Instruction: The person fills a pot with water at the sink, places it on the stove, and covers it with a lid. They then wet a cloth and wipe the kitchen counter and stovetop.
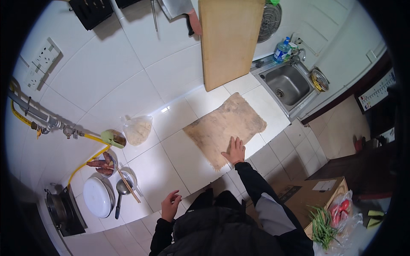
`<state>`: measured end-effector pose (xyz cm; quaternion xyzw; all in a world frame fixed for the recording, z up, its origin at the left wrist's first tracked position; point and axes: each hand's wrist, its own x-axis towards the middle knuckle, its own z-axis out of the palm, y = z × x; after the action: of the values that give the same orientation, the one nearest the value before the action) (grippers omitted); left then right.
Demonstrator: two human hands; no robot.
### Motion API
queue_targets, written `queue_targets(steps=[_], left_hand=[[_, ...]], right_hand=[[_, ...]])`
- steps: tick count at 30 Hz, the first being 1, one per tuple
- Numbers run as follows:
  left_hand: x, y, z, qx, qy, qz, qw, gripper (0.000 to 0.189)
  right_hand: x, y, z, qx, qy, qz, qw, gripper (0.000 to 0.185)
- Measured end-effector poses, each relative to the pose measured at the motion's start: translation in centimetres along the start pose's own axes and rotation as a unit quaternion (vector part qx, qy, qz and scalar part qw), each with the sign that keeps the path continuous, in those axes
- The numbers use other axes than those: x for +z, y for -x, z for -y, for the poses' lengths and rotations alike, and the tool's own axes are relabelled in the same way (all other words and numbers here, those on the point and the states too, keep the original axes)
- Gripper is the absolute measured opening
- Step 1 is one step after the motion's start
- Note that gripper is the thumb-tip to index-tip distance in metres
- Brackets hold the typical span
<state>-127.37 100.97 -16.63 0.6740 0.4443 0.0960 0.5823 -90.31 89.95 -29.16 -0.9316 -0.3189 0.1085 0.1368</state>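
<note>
A worn, stained tan cloth (224, 123) with frayed ends lies spread on the white tiled counter (173, 160). My right hand (236, 152) rests at the cloth's near edge, palm down and fingers spread, gripping nothing. My left hand (170, 204) is by the counter's front edge, its fingers slightly bent and apart, with nothing in it. Behind the cloth, a large wooden cutting board (230, 44) stands upright against the wall. To the right of the cloth is a steel sink (290, 84) with a faucet (298, 55).
On the counter's left are a tied plastic bag (137, 129), a green-lidded jar (113, 138), a bowl of reddish-brown food (105, 164), a ladle (123, 187), chopsticks (129, 185) and a white plate (97, 196). A cardboard box (304, 195) and green vegetables (322, 225) stand at the lower right.
</note>
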Motion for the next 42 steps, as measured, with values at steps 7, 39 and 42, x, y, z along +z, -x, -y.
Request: queue_targets(steps=[7,39,42], left_hand=[[1.6,-1.8,-3.2,-0.007,-0.012,-0.023,1.0,0.029],[16.9,-0.7,-20.5,0.172,0.269,-0.071,0.945,0.059],[17.4,-1.0,-20.9,0.195,0.215,0.008,0.957,0.063]], right_hand=[[-0.5,-2.5,-1.6,-0.075,-0.183,-0.002,0.98,0.016],[-25.7,3.0,2.8,-0.251,-0.532,0.385,0.712,0.076],[-24.7,3.4,2.6,-0.227,-0.47,0.395,0.756,0.048]])
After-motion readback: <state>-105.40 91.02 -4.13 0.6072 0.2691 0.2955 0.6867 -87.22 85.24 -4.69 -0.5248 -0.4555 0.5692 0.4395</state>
